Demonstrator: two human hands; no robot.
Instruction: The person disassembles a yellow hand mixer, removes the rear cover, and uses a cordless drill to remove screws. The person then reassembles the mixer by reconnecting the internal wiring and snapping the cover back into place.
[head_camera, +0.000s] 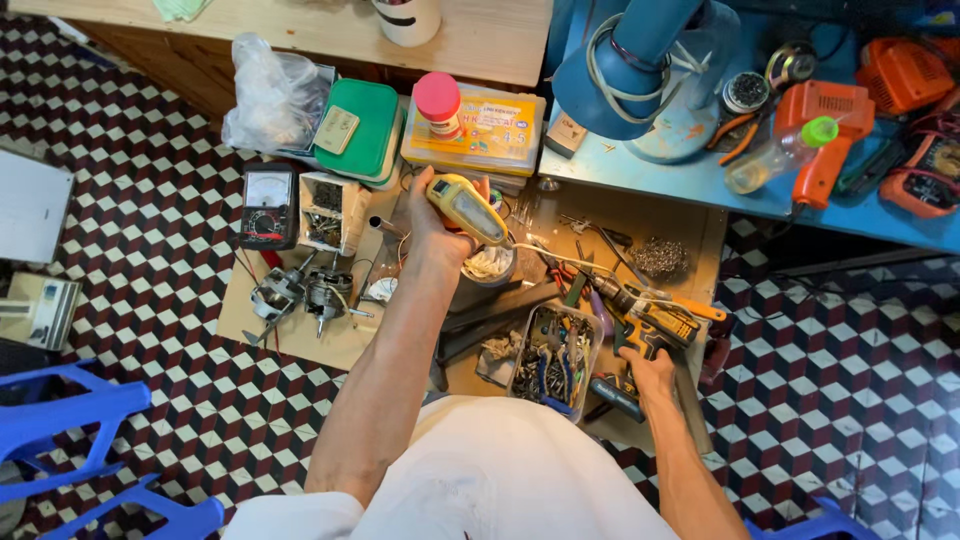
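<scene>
Checkered floor (150, 260), cluttered low worktop (690, 225). Your left hand (437, 212) grips a yellow tester (467, 208); right hand (650, 372) holds a yellow drill (650, 322), fingers hidden.

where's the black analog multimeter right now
In the head view, the black analog multimeter lies on the left of the wooden board, beside the small white parts box, below the green plastic case.

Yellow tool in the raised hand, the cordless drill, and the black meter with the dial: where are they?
yellow tool (466, 208), head view, middle of its body.
cordless drill (652, 325), head view, yellow-and-black body.
black meter (268, 206), head view, front face.
</scene>
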